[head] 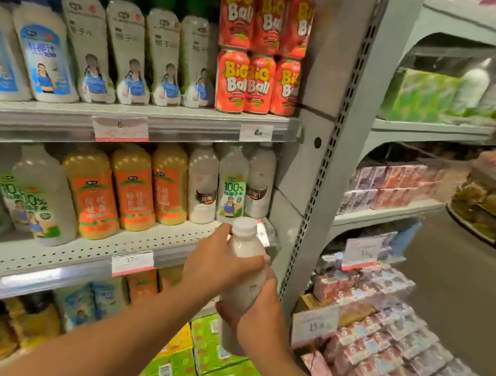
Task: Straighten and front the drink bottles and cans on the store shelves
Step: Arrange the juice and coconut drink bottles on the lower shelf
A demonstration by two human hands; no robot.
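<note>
A milky white bottle point(243, 276) with a white cap is held upright in front of the middle shelf's right end. My left hand point(218, 264) grips its upper body from the left, and my right hand point(256, 310) wraps round its lower body from the right. Behind it on the middle shelf point(82, 258) stand three pale bottles point(231, 182), then orange juice bottles point(134, 186) and large white coconut bottles point(43, 194) further left. On the top shelf point(186, 121) are white coconut bottles point(123, 47) and stacked red Big Ball cans point(260, 48).
A grey perforated upright point(332, 154) ends this shelf bay just right of the bottle. Beyond it, shelves hold pink boxed cartons point(383, 345). Green cartons point(218, 368) and small packs fill the lowest shelf under my arms. Price tags point(133, 262) hang on the shelf edges.
</note>
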